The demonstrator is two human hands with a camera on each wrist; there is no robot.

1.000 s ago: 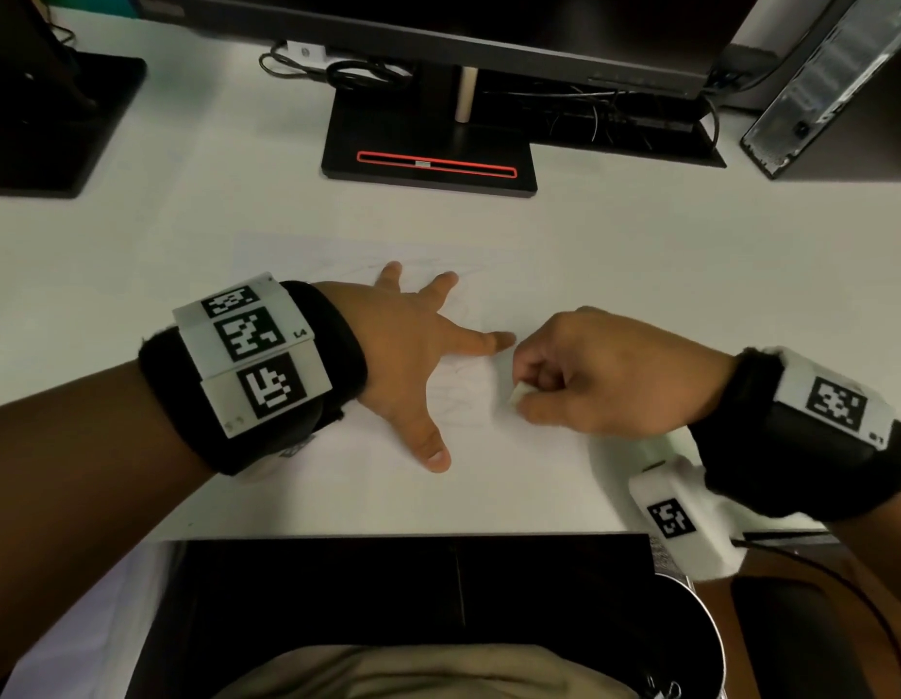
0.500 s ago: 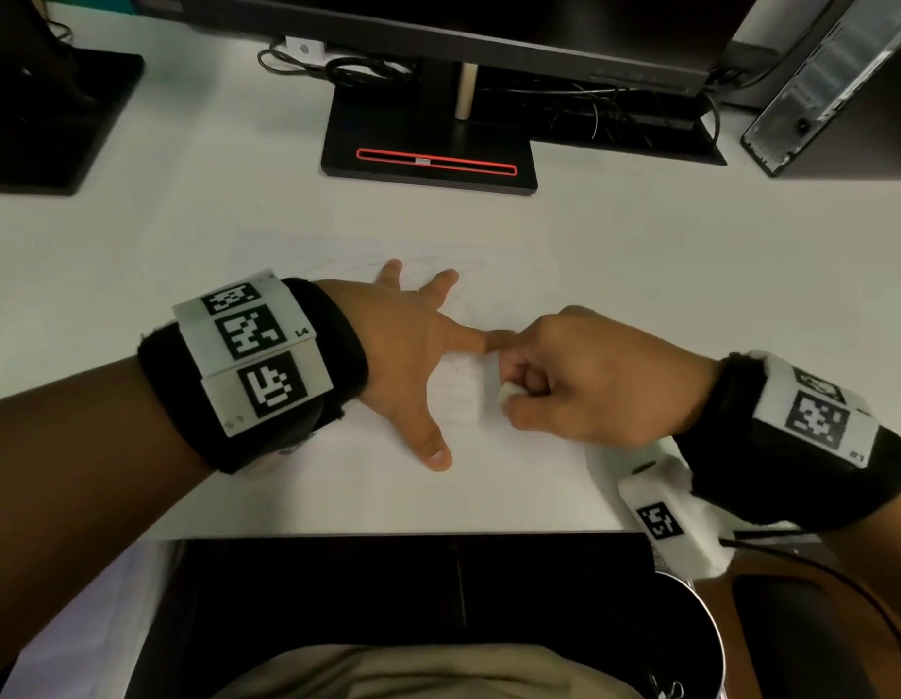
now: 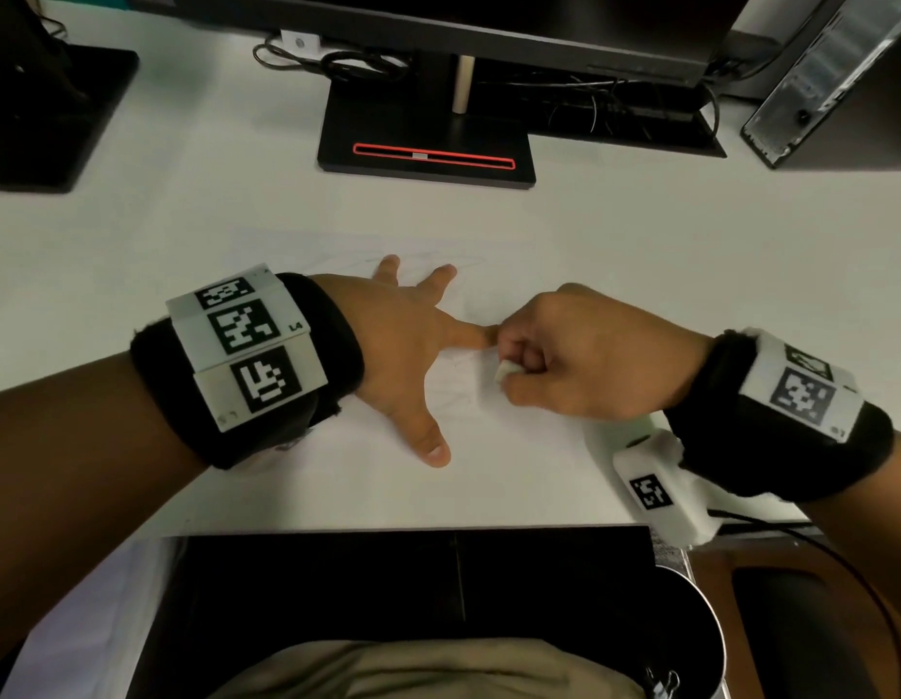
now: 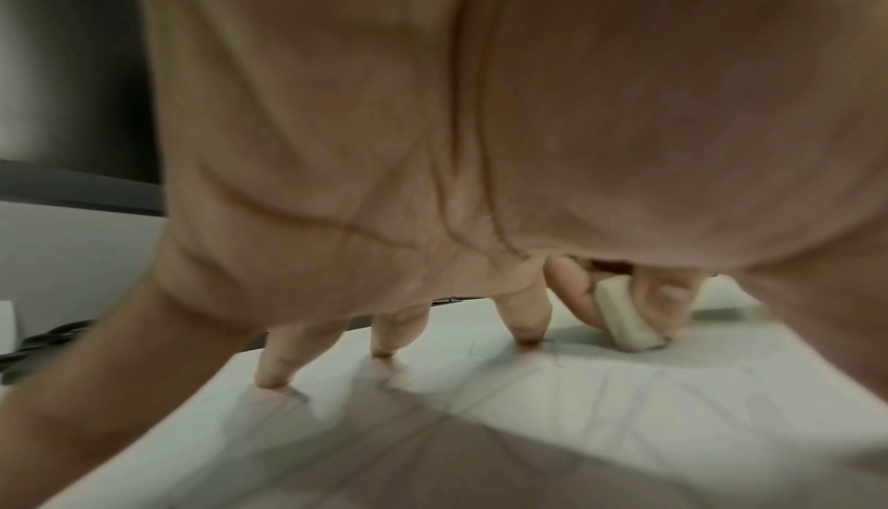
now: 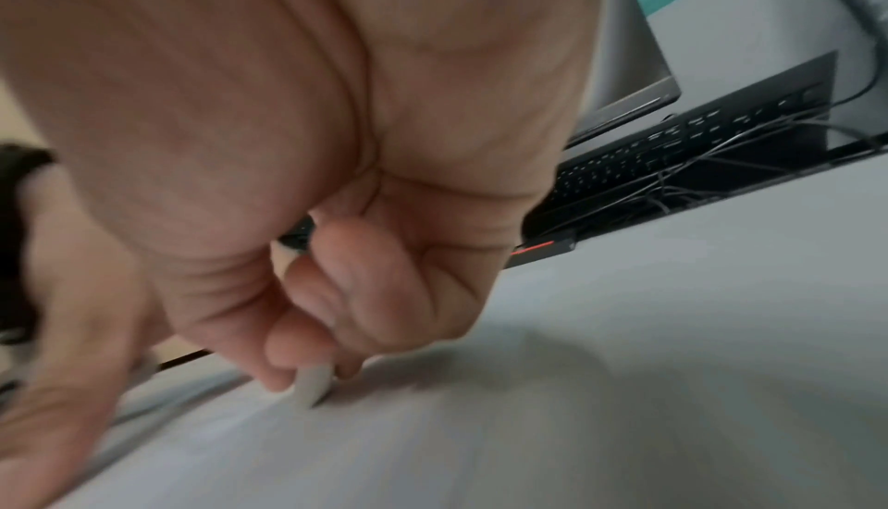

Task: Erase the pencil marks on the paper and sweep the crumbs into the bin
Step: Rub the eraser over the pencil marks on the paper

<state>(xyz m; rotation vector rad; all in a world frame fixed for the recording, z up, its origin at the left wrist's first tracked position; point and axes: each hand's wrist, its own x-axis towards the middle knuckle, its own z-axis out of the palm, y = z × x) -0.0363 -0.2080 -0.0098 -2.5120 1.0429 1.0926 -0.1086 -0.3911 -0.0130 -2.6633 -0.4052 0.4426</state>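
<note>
A white sheet of paper with faint pencil lines lies on the white desk. My left hand is spread flat on it, straight fingers pressing the sheet down; its fingertips touch the paper. My right hand is curled, pinching a small white eraser between thumb and fingers. The eraser stands tilted with its lower end on the paper, just right of my left index finger. In the right wrist view the eraser pokes out below the curled fingers.
A round metal bin sits below the desk's front edge at the lower right. A monitor stand with a red stripe and tangled cables lie at the back. A second stand is far left, a computer case far right.
My right hand with the eraser has slid left over the paper, closing on my left index finger. The left hand has stayed pressed flat.
</note>
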